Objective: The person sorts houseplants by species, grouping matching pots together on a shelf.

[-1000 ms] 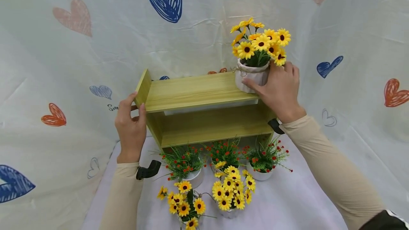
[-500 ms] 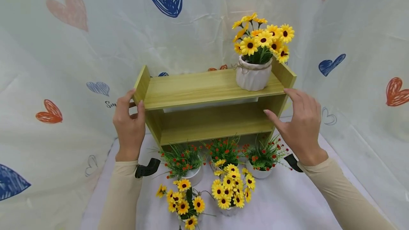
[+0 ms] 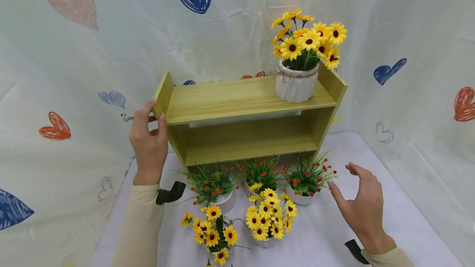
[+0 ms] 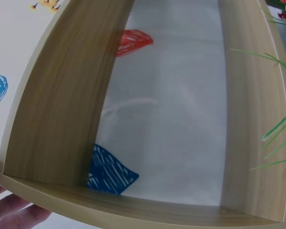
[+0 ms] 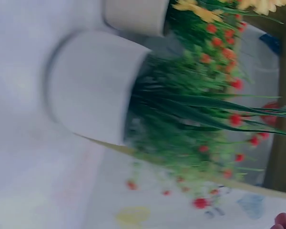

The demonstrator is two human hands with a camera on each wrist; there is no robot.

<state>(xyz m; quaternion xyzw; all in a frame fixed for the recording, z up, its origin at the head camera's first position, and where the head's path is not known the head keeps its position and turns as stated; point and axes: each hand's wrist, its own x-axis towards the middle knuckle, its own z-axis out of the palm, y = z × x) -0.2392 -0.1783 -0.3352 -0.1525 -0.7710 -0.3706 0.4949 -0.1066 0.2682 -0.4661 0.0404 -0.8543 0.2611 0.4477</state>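
My left hand (image 3: pixel 149 145) holds the left side panel of the two-tier wooden shelf (image 3: pixel 237 100), its fingers partly hidden behind the panel in the left wrist view. A white pot of yellow sunflowers (image 3: pixel 297 85) stands upright on the right part of the top board. Lower right, my right hand (image 3: pixel 365 207) is in the air with thumb and fingers spread, holding nothing. Nearest to it is a white pot with green grass and small red flowers (image 3: pixel 306 184), which also fills much of the right wrist view as a blurred white pot (image 5: pixel 95 88).
Two more red-flowered plants (image 3: pixel 211 186) stand in a row before the shelf. Nearer me are two pots of sunflowers (image 3: pixel 215 234) on the white-covered table (image 3: pixel 315 238). A heart-printed curtain (image 3: pixel 130 32) hangs behind and at the sides.
My right hand let go of the sunflower pot on the top board, then moved right and down past the shelf's right side. My left hand has stayed at the left panel.
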